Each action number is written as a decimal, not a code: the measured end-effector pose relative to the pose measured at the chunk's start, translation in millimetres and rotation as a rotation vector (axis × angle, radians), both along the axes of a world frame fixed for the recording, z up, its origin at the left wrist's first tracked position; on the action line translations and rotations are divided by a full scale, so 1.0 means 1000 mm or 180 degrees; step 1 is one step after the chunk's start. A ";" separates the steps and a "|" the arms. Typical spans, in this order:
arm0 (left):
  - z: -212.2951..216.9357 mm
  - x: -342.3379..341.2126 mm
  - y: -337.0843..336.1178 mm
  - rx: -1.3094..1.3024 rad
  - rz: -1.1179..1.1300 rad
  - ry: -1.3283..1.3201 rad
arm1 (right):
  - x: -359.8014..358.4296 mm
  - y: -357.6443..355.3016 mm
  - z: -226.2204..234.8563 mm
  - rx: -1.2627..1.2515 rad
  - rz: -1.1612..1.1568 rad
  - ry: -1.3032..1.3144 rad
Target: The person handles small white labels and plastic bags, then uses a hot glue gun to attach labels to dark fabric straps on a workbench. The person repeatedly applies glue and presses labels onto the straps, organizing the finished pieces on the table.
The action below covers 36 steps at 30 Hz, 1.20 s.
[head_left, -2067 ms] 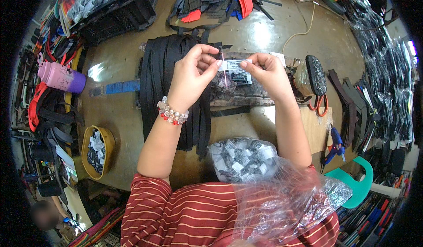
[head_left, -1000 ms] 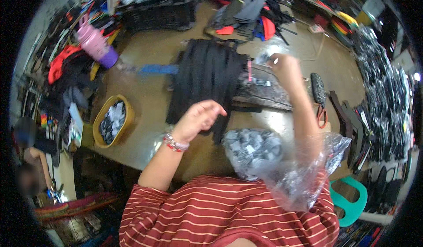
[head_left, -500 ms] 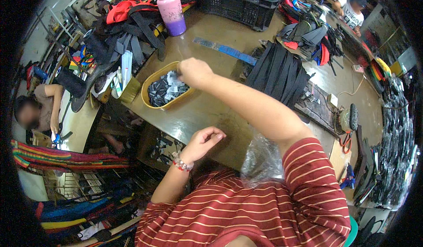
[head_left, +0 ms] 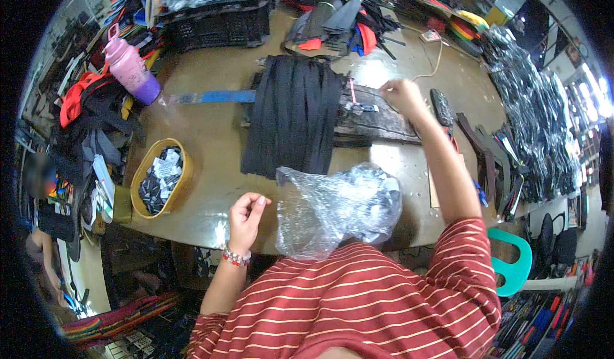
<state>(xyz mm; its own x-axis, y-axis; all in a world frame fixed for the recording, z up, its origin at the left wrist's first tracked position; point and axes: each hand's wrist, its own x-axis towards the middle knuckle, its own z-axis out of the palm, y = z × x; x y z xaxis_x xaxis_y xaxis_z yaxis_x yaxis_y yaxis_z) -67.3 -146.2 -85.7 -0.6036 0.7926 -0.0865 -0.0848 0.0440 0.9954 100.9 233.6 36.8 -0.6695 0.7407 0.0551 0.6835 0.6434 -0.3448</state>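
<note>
My right hand (head_left: pixel 404 96) is raised over the far right of the table, beside a dark worn board (head_left: pixel 377 121). Its fingers are pinched; whatever is between them is too small to make out. Nearer to me, my left hand (head_left: pixel 244 223) hovers by the table's front edge, thumb against curled fingers, with nothing visible in it. Between my arms, a clear plastic bag (head_left: pixel 339 208) with pale contents lies against my shirt. Black straps (head_left: pixel 291 116) lie in a thick row beyond it. A yellow oval bin (head_left: pixel 135 189) holds small black-and-white labels (head_left: pixel 161 178).
A pink and purple bottle (head_left: pixel 131 71) stands far left near a black crate (head_left: pixel 214 29). Plastic-wrapped black bundles (head_left: pixel 537 103) are piled at the right. A power cord (head_left: pixel 438 61) crosses the far table. A green chair (head_left: pixel 511 266) is behind my right side.
My right hand has left the oval bin and swung right, over to the worn board. The view has turned rightward. My left hand stays near the table's front edge, fingers still curled.
</note>
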 end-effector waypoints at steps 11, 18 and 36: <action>0.035 0.035 0.039 0.0457 -0.0109 0.0310 | 0.012 -0.005 -0.088 0.0779 -0.0139 0.0747; 0.041 0.030 0.018 0.0294 -0.0243 0.0124 | -0.066 -0.097 0.025 0.0844 0.0993 0.2103; -0.043 -0.049 -0.159 0.4068 0.0697 -0.2812 | -0.196 -0.415 -0.037 -0.0540 0.4608 0.0800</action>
<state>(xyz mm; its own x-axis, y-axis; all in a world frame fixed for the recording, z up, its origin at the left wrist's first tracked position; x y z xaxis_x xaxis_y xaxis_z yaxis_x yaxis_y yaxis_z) -116.0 -304.8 -129.0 -0.8354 0.5217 0.1732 -0.5302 -0.8478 -0.0038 -95.2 -181.0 -0.2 -0.8008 -0.5388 0.2618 -0.5908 0.6384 -0.4933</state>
